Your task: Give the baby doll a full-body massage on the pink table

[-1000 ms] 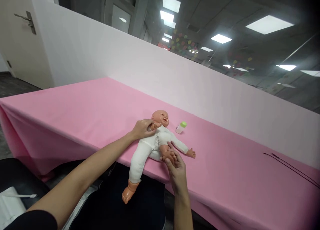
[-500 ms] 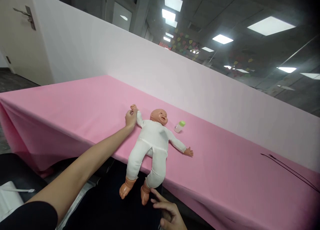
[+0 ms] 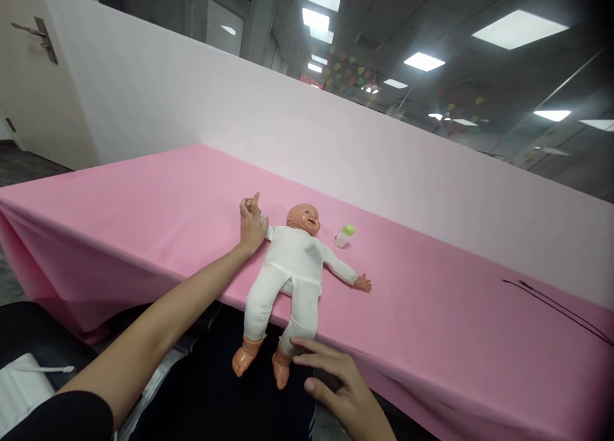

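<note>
A baby doll [image 3: 292, 255] in a white suit lies on its back on a pink-covered table, its lower legs hanging over the front edge. My left hand [image 3: 252, 226] is closed around the end of the doll's arm at the left, hiding most of its forearm and hand. By the doll's foot [image 3: 281, 367] nearest me on the right, my right hand [image 3: 343, 377] is open with its fingers spread. Its fingertips overlap the lower leg; whether they touch it I cannot tell. A small bottle [image 3: 344, 236] with a green cap lies tilted beside the doll's head.
Pink cloth [image 3: 432, 313] covers the table and drapes over its front edge. A thin black cord [image 3: 556, 306] lies at the right. Behind the table runs a low white wall [image 3: 384, 166]. White items [image 3: 23, 390] rest on a black seat at lower left.
My left hand has shifted up along the doll's arm, now covering its hand. My right hand has come up and right, fingers more spread, beside the doll's lower leg.
</note>
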The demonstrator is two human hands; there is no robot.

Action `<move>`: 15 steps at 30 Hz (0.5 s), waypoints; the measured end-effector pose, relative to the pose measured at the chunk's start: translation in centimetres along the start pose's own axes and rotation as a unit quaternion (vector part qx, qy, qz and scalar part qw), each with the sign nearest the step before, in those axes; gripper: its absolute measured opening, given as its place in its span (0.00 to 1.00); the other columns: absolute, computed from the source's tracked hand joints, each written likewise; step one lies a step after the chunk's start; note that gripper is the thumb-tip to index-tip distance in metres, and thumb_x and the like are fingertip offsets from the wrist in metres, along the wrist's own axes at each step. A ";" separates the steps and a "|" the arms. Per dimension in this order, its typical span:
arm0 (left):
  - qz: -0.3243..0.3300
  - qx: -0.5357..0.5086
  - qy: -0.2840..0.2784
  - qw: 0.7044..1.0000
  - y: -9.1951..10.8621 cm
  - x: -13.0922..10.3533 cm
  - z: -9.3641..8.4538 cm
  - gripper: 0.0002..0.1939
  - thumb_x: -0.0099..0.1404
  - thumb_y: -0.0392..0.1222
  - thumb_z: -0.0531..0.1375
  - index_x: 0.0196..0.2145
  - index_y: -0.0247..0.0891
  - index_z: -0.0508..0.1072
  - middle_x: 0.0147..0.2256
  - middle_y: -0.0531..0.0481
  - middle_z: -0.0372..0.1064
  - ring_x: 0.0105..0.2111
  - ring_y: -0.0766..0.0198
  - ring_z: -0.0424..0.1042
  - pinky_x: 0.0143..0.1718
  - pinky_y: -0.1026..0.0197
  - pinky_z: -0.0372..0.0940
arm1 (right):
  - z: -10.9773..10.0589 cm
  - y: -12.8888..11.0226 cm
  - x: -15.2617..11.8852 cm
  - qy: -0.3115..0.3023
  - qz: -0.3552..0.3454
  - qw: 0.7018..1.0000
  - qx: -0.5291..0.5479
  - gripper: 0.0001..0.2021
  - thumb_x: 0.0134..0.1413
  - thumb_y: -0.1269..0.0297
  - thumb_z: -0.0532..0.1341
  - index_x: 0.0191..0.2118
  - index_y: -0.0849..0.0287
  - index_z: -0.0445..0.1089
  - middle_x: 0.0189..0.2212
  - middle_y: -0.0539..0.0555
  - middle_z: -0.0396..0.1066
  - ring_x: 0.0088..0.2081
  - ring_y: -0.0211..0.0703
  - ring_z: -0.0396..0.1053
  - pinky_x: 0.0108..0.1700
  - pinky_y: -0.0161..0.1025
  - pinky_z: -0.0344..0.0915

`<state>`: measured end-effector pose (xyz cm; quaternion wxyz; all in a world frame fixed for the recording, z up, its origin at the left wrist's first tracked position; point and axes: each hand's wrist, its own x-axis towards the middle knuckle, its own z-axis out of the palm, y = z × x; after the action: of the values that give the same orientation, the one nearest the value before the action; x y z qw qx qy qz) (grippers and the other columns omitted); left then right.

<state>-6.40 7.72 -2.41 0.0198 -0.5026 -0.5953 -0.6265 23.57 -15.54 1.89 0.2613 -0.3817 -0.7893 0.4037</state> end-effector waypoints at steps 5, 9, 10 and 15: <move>0.028 0.122 -0.031 0.992 -0.3 0.1 -0.3 0.22 0.65 0.29 0.56 0.56 0.39 0.74 0.68 0.31 0.48 0.66 0.30 0.50 0.61 0.28 0.54 | 0.4 1.8 1.2 0.056 0.025 0.998 0.031 0.15 0.60 0.47 0.69 0.48 0.47 0.83 0.54 0.59 0.79 0.58 0.61 0.75 0.63 0.60 0.68; 0.041 0.140 -0.051 0.988 -0.7 0.2 -0.6 0.15 0.66 0.32 0.55 0.45 0.39 0.79 0.66 0.34 0.55 0.65 0.31 0.51 0.60 0.30 0.57 | 0.4 1.0 1.2 0.110 -0.003 0.993 0.053 0.12 0.61 0.50 0.68 0.42 0.50 0.84 0.46 0.60 0.82 0.50 0.58 0.80 0.55 0.53 0.76; 0.040 0.154 -0.060 0.985 -0.8 0.2 -0.6 0.13 0.66 0.33 0.56 0.43 0.39 0.80 0.64 0.34 0.59 0.64 0.31 0.53 0.58 0.31 0.58 | 0.5 -0.1 1.0 0.144 -0.021 0.988 0.060 0.10 0.63 0.53 0.68 0.40 0.50 0.84 0.44 0.59 0.83 0.47 0.56 0.81 0.51 0.50 0.78; 0.008 0.247 -0.069 0.967 -1.6 0.1 -1.0 0.15 0.70 0.42 0.56 0.43 0.36 0.82 0.59 0.31 0.66 0.60 0.32 0.57 0.55 0.35 0.59 | 1.9 -9.4 0.0 0.262 -0.229 0.935 0.065 0.09 0.67 0.64 0.64 0.48 0.45 0.80 0.36 0.53 0.82 0.35 0.48 0.80 0.35 0.42 0.79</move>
<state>-8.05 7.48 -3.23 0.1070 -0.5293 -0.7272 -0.4237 18.50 -20.02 8.74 0.5680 -0.2652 -0.7312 0.2691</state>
